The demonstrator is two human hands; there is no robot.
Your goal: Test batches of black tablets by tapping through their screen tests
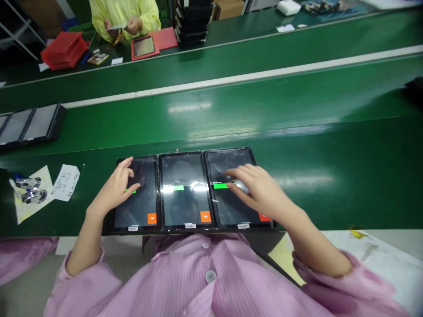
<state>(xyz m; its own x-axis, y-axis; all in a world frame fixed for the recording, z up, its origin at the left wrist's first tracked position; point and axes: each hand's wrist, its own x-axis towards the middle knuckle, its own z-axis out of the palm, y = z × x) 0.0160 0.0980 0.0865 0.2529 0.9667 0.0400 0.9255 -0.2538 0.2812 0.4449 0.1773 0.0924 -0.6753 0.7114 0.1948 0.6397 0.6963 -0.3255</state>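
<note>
Three black tablets lie side by side near the front edge of the green bench. Over the left tablet [140, 209] is my left hand [114, 187], open, its thumb and fingers apart above the screen. The middle tablet [185, 204] has no hand on it and shows a green bar and an orange button marked Fail. My right hand [262, 191] is open above the right tablet [234, 209], fingers stretched out and slightly blurred, partly covering its green bar and orange button. Whether either hand touches the glass I cannot tell.
Shiny metal parts [31, 193] rest on yellow paper beside a handwritten note [66, 182]. More tablets [41, 122] stand at far left. Across the bench, a person in yellow [145, 13] holds something flat near red sheets [64, 49] and a black stack [193, 22].
</note>
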